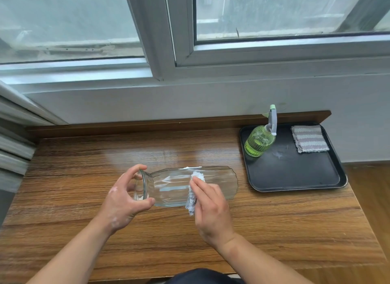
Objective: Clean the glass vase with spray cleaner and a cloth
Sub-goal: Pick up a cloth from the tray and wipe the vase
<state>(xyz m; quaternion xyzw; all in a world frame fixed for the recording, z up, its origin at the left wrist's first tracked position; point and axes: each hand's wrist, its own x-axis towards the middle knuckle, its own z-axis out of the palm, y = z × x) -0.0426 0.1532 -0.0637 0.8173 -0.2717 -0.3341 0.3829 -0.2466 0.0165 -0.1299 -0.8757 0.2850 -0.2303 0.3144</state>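
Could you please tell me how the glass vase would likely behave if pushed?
The glass vase lies on its side on the wooden table, so it would probably roll. Clear glass looks fragile and likely slippery if wet; the left hand grips its rim.

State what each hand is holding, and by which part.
The left hand grips the glass vase by its rim. The right hand holds a white cloth around its bunched middle, pressing it against the vase's side.

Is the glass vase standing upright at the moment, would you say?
No, the glass vase lies on its side, left hand gripping its rim, right hand holding a cloth against it.
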